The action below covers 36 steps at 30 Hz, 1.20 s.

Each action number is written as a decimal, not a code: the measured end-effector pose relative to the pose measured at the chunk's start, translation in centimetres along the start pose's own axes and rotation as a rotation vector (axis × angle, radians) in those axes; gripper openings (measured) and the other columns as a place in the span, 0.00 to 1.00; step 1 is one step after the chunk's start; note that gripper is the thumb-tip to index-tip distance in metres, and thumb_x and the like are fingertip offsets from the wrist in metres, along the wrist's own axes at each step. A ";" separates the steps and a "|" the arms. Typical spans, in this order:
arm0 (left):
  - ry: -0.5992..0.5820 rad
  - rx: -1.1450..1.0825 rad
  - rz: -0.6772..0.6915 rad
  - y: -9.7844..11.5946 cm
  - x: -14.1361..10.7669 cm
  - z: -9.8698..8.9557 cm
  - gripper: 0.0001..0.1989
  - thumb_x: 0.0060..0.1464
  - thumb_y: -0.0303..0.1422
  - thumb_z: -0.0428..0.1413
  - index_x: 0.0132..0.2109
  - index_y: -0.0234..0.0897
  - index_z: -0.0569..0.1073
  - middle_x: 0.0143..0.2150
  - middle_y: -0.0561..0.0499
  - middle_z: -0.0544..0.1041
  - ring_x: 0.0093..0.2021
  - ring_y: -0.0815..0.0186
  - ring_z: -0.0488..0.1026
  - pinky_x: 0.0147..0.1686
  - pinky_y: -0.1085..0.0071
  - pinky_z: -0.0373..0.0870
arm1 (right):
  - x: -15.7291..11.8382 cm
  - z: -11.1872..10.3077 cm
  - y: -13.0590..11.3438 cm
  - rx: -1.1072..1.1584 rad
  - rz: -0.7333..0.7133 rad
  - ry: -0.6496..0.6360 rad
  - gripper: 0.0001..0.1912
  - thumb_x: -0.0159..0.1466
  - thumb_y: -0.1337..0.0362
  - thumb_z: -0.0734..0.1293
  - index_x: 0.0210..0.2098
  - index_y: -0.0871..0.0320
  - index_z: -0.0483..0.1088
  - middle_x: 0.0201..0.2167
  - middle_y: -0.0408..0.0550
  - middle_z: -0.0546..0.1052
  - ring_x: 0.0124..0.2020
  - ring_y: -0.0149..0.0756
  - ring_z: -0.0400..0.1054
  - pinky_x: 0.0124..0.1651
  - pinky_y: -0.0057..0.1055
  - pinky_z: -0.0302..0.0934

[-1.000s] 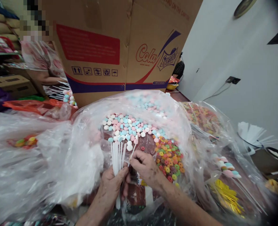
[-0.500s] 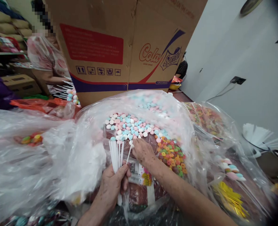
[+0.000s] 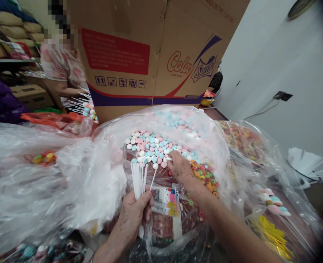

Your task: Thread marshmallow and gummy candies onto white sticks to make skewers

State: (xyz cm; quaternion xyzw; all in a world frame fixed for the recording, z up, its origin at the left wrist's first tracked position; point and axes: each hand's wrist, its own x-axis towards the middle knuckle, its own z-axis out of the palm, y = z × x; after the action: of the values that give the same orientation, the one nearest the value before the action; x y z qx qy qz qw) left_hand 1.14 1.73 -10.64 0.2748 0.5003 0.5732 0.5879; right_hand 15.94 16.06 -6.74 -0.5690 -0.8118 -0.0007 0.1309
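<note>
My left fingers (image 3: 147, 200) close around a bunch of white sticks (image 3: 138, 179), thumb pressed across them; this grip probably keeps the bunch ordered while a single stick (image 3: 153, 179) leans apart, a white candy (image 3: 155, 166) at its tip. My right fingers (image 3: 173, 157) bend together at the near edge of the pastel candies (image 3: 150, 146); whether they pinch one I cannot tell. These lie loose within the opened plastic bag (image 3: 106, 157), just beyond the sticks, presumably for a short reach. The sticks are slim and straight; the candies, rounded, pink, pale blue or white.
</note>
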 end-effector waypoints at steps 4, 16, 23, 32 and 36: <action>-0.007 0.018 -0.009 0.1 0.0 0.1 0.20 0.49 0.48 0.62 0.28 0.35 0.71 0.15 0.58 0.68 0.11 0.77 0.58 0.11 0.81 0.50 | -0.6 1.4 -0.3 -0.108 -0.149 -0.003 0.09 0.66 0.74 0.61 0.42 0.59 0.69 0.43 0.54 0.75 0.41 0.40 0.70 0.38 0.30 0.59; -0.028 0.022 -0.001 0.0 0.0 -0.1 0.19 0.50 0.47 0.62 0.27 0.35 0.71 0.17 0.57 0.70 0.11 0.77 0.59 0.11 0.81 0.51 | -1.0 3.5 0.5 -0.101 -0.410 0.140 0.06 0.66 0.74 0.64 0.40 0.60 0.70 0.39 0.53 0.75 0.43 0.41 0.69 0.46 0.33 0.64; -0.010 0.026 -0.003 0.4 -0.3 0.2 0.19 0.48 0.47 0.64 0.29 0.34 0.71 0.19 0.56 0.71 0.11 0.77 0.59 0.10 0.81 0.52 | -1.6 3.8 -0.1 -0.092 -0.451 0.129 0.10 0.68 0.75 0.60 0.44 0.58 0.69 0.42 0.51 0.76 0.45 0.40 0.69 0.49 0.34 0.65; -0.030 0.055 0.008 0.0 -0.2 0.0 0.18 0.51 0.46 0.61 0.30 0.36 0.70 0.18 0.57 0.70 0.11 0.76 0.58 0.10 0.81 0.51 | 0.0 1.5 0.1 0.007 -0.188 -0.014 0.09 0.66 0.72 0.61 0.42 0.57 0.70 0.30 0.44 0.77 0.31 0.35 0.71 0.33 0.27 0.63; -0.033 0.087 0.003 0.0 -0.1 0.0 0.18 0.52 0.47 0.61 0.28 0.36 0.70 0.14 0.58 0.67 0.11 0.76 0.57 0.11 0.80 0.51 | -1.2 1.1 0.7 0.055 -0.231 -0.044 0.11 0.65 0.74 0.62 0.44 0.58 0.71 0.36 0.47 0.79 0.38 0.37 0.72 0.41 0.29 0.64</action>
State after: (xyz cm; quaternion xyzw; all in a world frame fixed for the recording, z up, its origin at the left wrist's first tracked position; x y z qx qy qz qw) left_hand 1.18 1.61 -10.58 0.3106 0.5145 0.5471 0.5827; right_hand 16.77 15.33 -8.12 -0.4677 -0.8744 0.0193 0.1276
